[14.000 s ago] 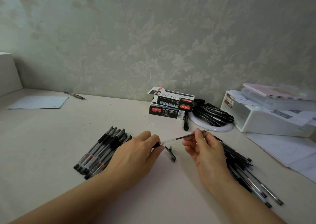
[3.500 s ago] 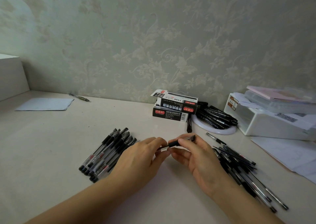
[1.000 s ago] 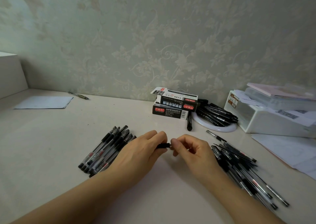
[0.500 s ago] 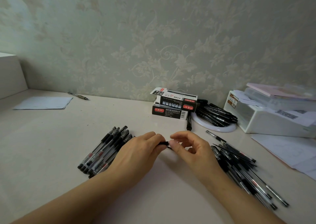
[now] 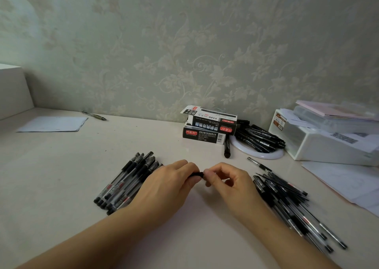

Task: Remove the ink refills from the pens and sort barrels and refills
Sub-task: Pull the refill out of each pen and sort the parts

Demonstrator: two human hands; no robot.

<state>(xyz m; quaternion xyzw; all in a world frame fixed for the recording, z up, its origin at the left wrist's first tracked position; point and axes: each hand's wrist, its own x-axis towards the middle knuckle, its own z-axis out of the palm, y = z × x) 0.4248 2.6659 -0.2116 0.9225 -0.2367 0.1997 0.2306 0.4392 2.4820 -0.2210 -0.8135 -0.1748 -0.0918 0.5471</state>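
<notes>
A single head-worn wide-angle view is aimed forward and down, close over the table [image 5: 61, 176], with the wallpapered wall [image 5: 184, 42] behind.

On the table [image 5: 61, 176] a row of pens [image 5: 127, 182] lies left of the two hands, a looser heap of pens [image 5: 287, 203] to their right. Behind the hands, two stacked boxes [image 5: 207, 128] stand by the wall, with a dish of pens [image 5: 258, 143] just right of them (one pen [image 5: 226, 149] lies before the boxes). Farther right sits a bin [image 5: 320, 145]; papers [image 5: 53, 124] lie far left.
</notes>
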